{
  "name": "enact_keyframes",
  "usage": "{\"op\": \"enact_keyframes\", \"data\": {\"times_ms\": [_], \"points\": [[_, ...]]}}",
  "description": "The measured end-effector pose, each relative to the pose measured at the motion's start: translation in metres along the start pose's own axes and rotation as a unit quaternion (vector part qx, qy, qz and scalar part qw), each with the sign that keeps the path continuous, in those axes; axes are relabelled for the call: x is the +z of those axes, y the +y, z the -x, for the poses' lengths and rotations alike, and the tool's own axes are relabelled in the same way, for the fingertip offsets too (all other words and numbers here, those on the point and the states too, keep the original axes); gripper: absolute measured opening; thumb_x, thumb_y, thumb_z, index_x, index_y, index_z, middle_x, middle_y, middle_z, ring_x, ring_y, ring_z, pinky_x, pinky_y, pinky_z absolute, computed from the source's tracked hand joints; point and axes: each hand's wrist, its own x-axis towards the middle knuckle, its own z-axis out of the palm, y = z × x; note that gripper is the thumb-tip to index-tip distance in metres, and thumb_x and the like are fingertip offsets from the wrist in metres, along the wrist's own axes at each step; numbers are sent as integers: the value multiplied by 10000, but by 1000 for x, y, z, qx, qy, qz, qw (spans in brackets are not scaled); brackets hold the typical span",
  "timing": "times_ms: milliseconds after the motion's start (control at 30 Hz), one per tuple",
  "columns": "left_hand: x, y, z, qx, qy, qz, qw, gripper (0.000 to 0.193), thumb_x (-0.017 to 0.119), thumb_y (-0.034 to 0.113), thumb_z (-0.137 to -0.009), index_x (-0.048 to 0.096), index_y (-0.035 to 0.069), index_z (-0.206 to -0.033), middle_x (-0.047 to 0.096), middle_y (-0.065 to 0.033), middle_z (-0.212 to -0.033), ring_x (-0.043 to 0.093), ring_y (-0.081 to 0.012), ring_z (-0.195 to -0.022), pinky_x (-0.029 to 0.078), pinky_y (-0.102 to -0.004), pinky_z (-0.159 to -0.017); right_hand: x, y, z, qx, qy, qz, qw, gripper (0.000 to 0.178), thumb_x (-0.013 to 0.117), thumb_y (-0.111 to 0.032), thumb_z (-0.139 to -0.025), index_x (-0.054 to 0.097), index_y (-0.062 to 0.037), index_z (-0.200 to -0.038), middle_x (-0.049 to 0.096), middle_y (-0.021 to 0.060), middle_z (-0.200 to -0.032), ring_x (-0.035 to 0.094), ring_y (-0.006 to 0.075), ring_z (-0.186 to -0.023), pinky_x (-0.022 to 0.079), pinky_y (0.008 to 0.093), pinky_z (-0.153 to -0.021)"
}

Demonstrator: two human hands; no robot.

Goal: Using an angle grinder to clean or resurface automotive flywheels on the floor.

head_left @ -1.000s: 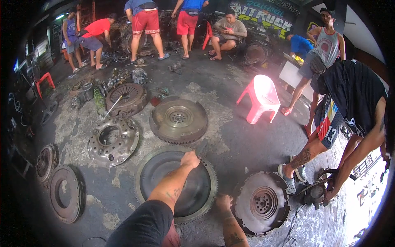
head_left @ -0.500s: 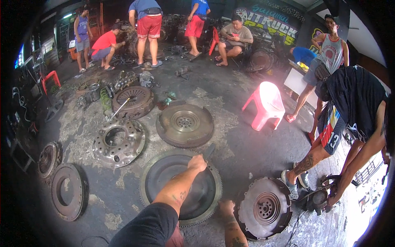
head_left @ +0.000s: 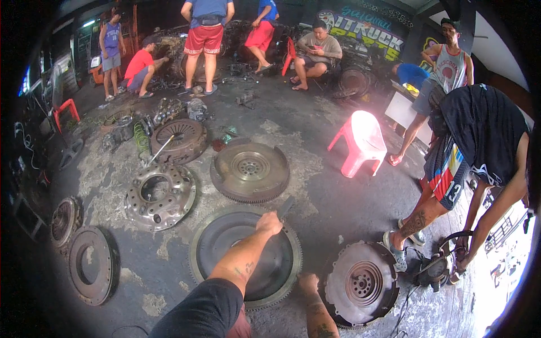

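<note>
In front of me a large dark flywheel (head_left: 225,236) with a toothed rim lies flat on the floor. My left hand (head_left: 270,223) is closed over its far right part. From that fist a flat, dark, blade-like tool (head_left: 287,206) sticks out toward the upper right; its handle is hidden in my fingers. Beside the flywheel's right rim is my right hand (head_left: 308,283), its fingers curled; whether they grip the teeth cannot be made out. Close to the right of it lies a rusty round plate (head_left: 344,276) with a bolt-holed centre.
Beyond lie another flywheel (head_left: 270,174), a clutch cover (head_left: 174,211) and a rusty pressure plate (head_left: 183,149). A ring plate (head_left: 104,276) lies left. A pink stool (head_left: 360,141) stands right. A co-worker (head_left: 479,129) bends over a power tool (head_left: 437,270); several people are farther back.
My hands stay almost where they were on and beside the flywheel. The co-worker on the right has shifted the power tool slightly. The view has moved a little.
</note>
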Motion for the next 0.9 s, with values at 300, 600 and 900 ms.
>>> {"op": "enact_keyframes", "data": {"times_ms": [300, 600, 900], "points": [[4, -15, -5, 2, 18, -19, 1000, 421, 624, 312, -889, 576, 58, -1222, 609, -201, -1224, 563, -357, -1172, 471, -461, -964, -11, -15, 8, 62, -66, -98, 991, 430, 710, -386, -835, 698, -37, -1086, 586, 185, -1279, 505, 395, -1220, 380, 494, -1033], [2, -5, 5, 2, -2, -18, 1000, 425, 616, 301, -899, 568, 62, -1247, 605, -190, -1239, 559, -339, -1185, 470, -443, -973, 0, 3, -1, 66, -70, -72, 993, 396, 705, -383, -836, 705, -100, -1113, 578, 190, -1290, 433, 393, -1291, 350, 572, -1030], [8, -13, 0, 1, -4, -31, 1000, 452, 611, 311, -907, 550, 63, -1279, 588, -177, -1276, 547, -333, -1205, 465, -439, -986, -15, -15, 7, 63, -79, -103, 989, 392, 710, -371, -831, 706, -94, -1109, 617, 192, -1232, 497, 393, -1237, 385, 557, -1009]]}}
